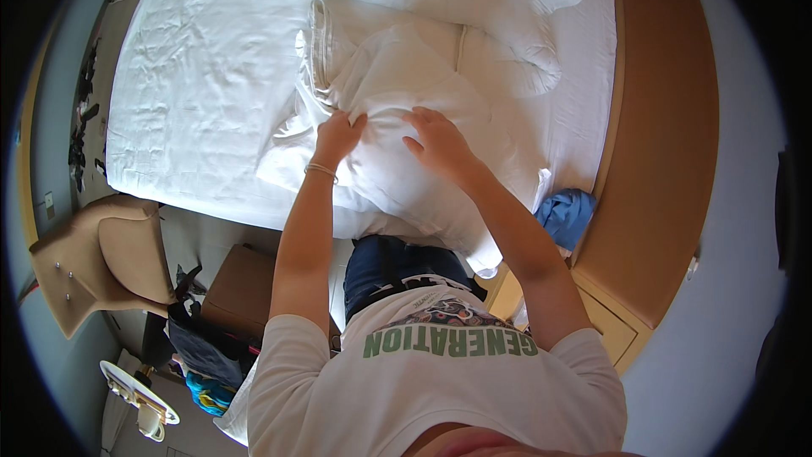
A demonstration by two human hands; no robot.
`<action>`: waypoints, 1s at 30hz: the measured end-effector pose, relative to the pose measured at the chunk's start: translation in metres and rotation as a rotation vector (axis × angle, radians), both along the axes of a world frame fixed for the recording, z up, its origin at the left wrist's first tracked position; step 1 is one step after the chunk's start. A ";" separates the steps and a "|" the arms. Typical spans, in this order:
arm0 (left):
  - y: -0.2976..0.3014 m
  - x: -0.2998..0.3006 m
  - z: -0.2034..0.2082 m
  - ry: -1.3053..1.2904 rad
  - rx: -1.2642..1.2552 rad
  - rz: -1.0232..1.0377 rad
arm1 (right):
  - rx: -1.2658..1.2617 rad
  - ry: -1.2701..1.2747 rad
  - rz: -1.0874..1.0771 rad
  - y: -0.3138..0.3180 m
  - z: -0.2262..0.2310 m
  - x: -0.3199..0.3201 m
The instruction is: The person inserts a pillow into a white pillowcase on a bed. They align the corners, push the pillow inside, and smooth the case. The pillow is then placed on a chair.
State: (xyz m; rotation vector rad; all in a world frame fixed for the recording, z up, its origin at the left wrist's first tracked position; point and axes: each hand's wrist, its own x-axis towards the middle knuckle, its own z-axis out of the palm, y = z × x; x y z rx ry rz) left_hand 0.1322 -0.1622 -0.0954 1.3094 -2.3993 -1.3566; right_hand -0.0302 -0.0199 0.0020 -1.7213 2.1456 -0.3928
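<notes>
A bunched white duvet cover (397, 76) lies on the bed in front of me, part of it folded in a layered stack at its far left edge. My left hand (341, 137) is closed on the near left part of this cloth, fingers bent into a fold and partly hidden. To its right, my right hand (441, 144) rests on the same cloth with thumb and fingers apart. Small creases run across the fabric between the two hands. Behind the cover, a puffy white duvet (507, 0) stretches along the far side of the bed.
The white bed sheet (194, 93) spreads to the left. A brown headboard (664, 118) borders the right side. Blue cloth (566, 217) sits by the near right corner, beside a wooden nightstand (611, 322). A tan chair (127, 258) and a brown box-shaped piece (241, 288) stand at lower left.
</notes>
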 end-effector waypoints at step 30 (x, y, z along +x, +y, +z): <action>0.088 0.032 0.095 0.359 0.234 -0.282 | 0.908 0.357 0.407 0.019 -0.005 -0.089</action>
